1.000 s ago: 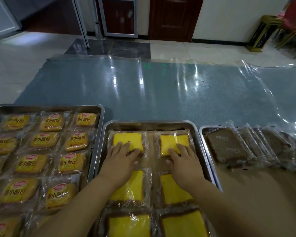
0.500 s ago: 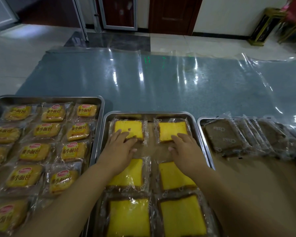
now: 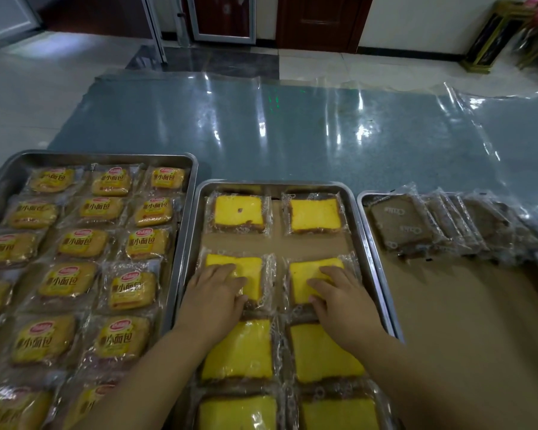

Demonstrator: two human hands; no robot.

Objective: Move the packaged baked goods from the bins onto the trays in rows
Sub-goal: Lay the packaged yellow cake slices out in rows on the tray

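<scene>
In the head view, the task is judged well advanced. The left rectangular steel tray is filled with rows of yellow-labelled wrapped bread buns. The middle steel tray holds clear-wrapped yellow cake slices in two columns, with four rows seen. The right steel tray carries only one overlapping row of brown wrapped cake slices at its far end, so most of it is left to fill. No bins are seen. The left hand is laid flat, fingers straight, on the second-row left packet, and the right hand likewise on the second-row right packet. Nothing is pinched.
</scene>
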